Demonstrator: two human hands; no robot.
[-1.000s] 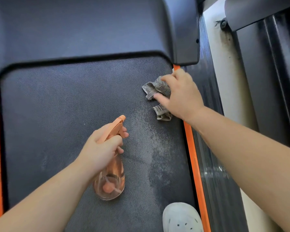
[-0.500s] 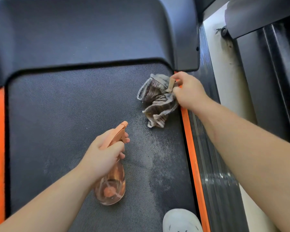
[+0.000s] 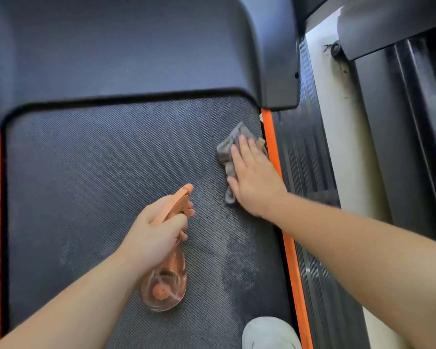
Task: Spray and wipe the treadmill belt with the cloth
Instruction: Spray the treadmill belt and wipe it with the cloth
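A dark treadmill belt [image 3: 111, 159] shows damp speckles (right side). The right hand [image 3: 252, 180], fingers flat, presses a grey cloth [image 3: 228, 147] there; the left hand [image 3: 159, 230] grips a spray bottle [image 3: 166, 280]. Long, overlapping strokes would likely clean best.

The right hand [image 3: 252, 182] no longer pinches the cloth [image 3: 225, 149]. A second ago its fingers were curled over the cloth, which lay as a small wad. Half a second ago it held one edge between thumb and fingers, and the cloth hung loose and bunched, partly lifted off the belt [image 3: 111, 159]. Now the fingers are straight and the palm lies flat on top, pressing the cloth onto the belt. The cloth is spread flatter, just beside the right orange strip [image 3: 269, 132].
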